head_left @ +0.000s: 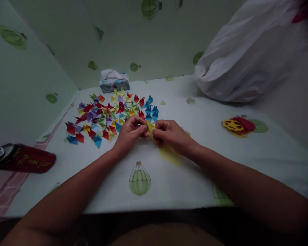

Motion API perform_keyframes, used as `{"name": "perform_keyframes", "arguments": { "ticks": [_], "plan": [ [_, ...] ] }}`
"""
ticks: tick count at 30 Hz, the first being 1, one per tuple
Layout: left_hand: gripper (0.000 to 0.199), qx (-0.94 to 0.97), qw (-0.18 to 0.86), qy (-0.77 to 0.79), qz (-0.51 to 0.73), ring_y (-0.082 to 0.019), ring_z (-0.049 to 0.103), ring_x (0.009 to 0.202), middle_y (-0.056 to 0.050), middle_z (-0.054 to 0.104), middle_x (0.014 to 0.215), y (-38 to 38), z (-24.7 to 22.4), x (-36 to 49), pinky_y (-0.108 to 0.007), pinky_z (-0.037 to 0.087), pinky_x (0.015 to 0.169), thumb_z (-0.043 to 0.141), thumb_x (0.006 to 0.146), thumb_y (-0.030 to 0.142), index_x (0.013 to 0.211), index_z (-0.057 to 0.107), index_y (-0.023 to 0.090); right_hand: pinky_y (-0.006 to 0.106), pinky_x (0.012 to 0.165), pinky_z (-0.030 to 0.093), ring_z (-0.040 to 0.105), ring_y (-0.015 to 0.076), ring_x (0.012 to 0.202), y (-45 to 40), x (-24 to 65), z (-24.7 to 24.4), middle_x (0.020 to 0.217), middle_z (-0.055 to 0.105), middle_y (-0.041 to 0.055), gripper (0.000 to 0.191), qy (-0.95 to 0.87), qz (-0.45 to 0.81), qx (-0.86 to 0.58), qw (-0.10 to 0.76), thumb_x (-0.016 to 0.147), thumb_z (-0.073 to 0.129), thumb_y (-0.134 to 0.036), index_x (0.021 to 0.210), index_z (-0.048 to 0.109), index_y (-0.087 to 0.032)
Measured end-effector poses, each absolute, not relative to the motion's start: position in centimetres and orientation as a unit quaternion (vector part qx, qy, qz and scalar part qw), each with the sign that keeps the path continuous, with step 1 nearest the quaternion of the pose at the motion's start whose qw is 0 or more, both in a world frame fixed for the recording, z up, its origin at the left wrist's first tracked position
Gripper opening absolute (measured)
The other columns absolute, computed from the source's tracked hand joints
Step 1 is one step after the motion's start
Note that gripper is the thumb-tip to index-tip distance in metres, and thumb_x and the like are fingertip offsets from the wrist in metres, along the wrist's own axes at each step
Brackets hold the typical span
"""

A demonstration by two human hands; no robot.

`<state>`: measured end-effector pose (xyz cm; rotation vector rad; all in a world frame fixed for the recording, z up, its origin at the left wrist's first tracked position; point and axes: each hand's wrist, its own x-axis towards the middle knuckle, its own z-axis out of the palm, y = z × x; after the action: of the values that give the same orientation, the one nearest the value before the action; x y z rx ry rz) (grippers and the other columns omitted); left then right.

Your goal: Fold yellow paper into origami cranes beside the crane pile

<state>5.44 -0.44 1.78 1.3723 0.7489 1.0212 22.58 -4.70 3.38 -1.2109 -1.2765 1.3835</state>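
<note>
A small folded piece of yellow paper [150, 127] is pinched between both hands, just above the table. My left hand [133, 131] grips its left side with thumb and forefinger. On its right side, my right hand [169, 134] is closed, fingers curled around the edge. Parts of the paper are hidden behind the fingers. Under my right hand lies a blurred flat yellow patch [170, 154], perhaps a sheet of paper. Many small folded paper figures [101, 121] in red, blue, yellow, purple and green spread over the table beyond my left hand.
At the back stands a tissue box [115, 84]. A red drink can [23, 159] is at the left edge. A large white plastic bag [236, 68] bulges at the back right, above a red and yellow cut-out item [237, 126]. The table [105, 191] has a balloon-print cover.
</note>
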Motion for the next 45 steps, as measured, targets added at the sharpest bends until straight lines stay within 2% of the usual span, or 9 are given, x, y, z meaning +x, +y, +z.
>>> {"name": "perform_keyframes", "arguments": {
  "ticks": [4,8,14,19,25,36,45],
  "plan": [
    [0.024,0.535,0.642,0.321,0.445,-0.007,0.061,0.056,0.006,0.061,0.069,-0.6,1.9,5.7,-0.019,0.055,0.055,0.077,0.075,0.02,0.089,0.058,0.018,0.022,0.046,0.03,0.045,0.0082,0.045,-5.2,22.2,3.9,0.047,0.053,-0.004,0.02,-0.571,0.457,-0.539,0.417,0.074,0.057,-0.018,0.057,0.046,-0.021],
    [0.025,0.514,0.65,0.314,0.462,-0.005,0.057,0.055,0.006,0.059,0.077,-0.8,2.1,5.9,-0.02,0.055,0.054,0.077,0.073,0.018,0.09,0.058,0.019,0.022,0.047,0.028,0.042,0.0068,0.044,-5.2,22.4,3.9,0.047,0.052,-0.0045,0.022,-0.585,0.415,-0.566,0.407,0.074,0.055,-0.016,0.055,0.044,-0.02],
    [0.012,0.521,0.649,0.32,0.453,-0.005,0.057,0.058,0.004,0.06,0.076,-0.7,2.1,5.7,-0.019,0.055,0.059,0.072,0.075,0.017,0.081,0.062,0.016,0.022,0.045,0.031,0.045,0.0077,0.042,-5.1,22.3,3.6,0.045,0.051,-0.0052,0.024,-0.57,0.478,-0.53,0.408,0.076,0.057,-0.02,0.057,0.043,-0.021],
    [0.013,0.495,0.665,0.319,0.46,-0.006,0.059,0.057,0.004,0.062,0.072,-0.8,2.4,5.7,-0.019,0.053,0.059,0.071,0.072,0.016,0.08,0.062,0.017,0.023,0.047,0.036,0.048,0.0082,0.045,-5.3,22.1,3.6,0.049,0.052,-0.0058,0.028,-0.567,0.524,-0.467,0.431,0.08,0.064,-0.029,0.059,0.047,-0.021],
    [0.013,0.488,0.685,0.31,0.442,-0.005,0.052,0.055,0.005,0.058,0.069,-0.9,2.6,5.7,-0.019,0.052,0.057,0.071,0.073,0.016,0.081,0.061,0.017,0.024,0.048,0.036,0.049,0.0086,0.046,-5.2,22.4,3.4,0.05,0.055,-0.0042,0.038,-0.559,0.515,-0.465,0.455,0.085,0.067,-0.044,0.062,0.049,-0.021],
    [0.023,0.481,0.704,0.311,0.42,-0.006,0.052,0.057,0.005,0.057,0.067,-1.0,2.7,5.8,-0.018,0.05,0.058,0.081,0.072,0.024,0.082,0.062,0.016,0.025,0.049,0.034,0.046,0.009,0.047,-5.0,22.5,3.5,0.05,0.055,-0.0042,0.034,-0.574,0.509,-0.462,0.445,0.088,0.064,-0.04,0.063,0.05,-0.021],
    [0.027,0.474,0.709,0.313,0.419,-0.007,0.053,0.059,0.005,0.057,0.069,-0.9,2.8,5.7,-0.019,0.049,0.059,0.083,0.072,0.026,0.082,0.061,0.017,0.024,0.048,0.036,0.049,0.0091,0.047,-5.0,22.5,3.2,0.051,0.055,-0.0044,0.038,-0.546,0.543,-0.446,0.456,0.087,0.066,-0.047,0.065,0.051,-0.021]
  ]
}}
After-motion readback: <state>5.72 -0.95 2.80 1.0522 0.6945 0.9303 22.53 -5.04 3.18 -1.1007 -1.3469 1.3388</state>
